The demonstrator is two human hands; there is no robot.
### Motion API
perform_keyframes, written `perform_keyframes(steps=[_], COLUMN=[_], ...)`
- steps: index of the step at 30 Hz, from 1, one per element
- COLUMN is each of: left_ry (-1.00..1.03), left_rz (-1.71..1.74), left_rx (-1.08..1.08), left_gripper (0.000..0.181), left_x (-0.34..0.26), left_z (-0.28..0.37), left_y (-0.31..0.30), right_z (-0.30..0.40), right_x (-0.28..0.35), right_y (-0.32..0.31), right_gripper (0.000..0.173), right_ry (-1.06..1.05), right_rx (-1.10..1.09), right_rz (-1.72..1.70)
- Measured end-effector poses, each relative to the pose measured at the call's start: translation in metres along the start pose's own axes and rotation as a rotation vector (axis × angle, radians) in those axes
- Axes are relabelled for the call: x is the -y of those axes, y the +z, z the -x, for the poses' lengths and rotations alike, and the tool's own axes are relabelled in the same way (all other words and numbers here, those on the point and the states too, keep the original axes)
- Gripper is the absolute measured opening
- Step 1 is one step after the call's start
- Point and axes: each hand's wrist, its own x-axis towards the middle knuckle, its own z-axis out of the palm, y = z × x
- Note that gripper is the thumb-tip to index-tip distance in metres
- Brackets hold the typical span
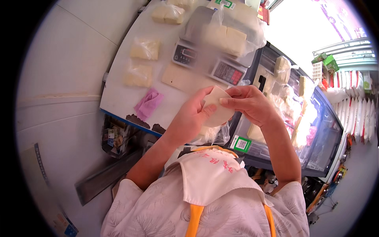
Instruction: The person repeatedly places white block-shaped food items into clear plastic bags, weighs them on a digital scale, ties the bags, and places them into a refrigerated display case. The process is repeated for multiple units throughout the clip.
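Between my two hands, in front of the apron, is a thin, pale, flat sheet [218,114] with a curved lower edge; its material I cannot tell. My left hand [197,111] grips its left side, the thumb lying on its face. At the upper right, my right hand [247,102] pinches it between thumb and fingers. Just beyond the hands lies a flat, pale board [180,78] before a digital scale [228,72] with a keypad. On the scale's metal pan rest pale blocks [234,40] in a clear plastic bag.
Bagged pale slabs [145,49] and a crumpled pink cloth [149,103] lie on the white table [118,89] at the left. A dark-framed clear display case [322,139] holding bagged food stands at the right. An open drawer [114,137] with banknotes is below the table's chipped edge.
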Motion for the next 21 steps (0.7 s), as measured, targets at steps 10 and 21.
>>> perform_keyframes(steps=[10, 21], left_ry=[0.375, 0.771], left_rz=[-0.641, -0.798], left_rx=[-0.202, -0.496], left_gripper=[0.033, 0.025], left_x=[-0.027, -0.083], left_z=[-0.086, -0.216], left_y=[-0.048, -0.044], right_z=[-0.025, -0.144], right_x=[0.158, 0.159], right_y=[-0.027, -0.100], right_gripper=[0.031, 0.025], right_ry=[-0.590, -0.404], right_rx=[-0.439, -0.107], right_rz=[1.078, 1.414])
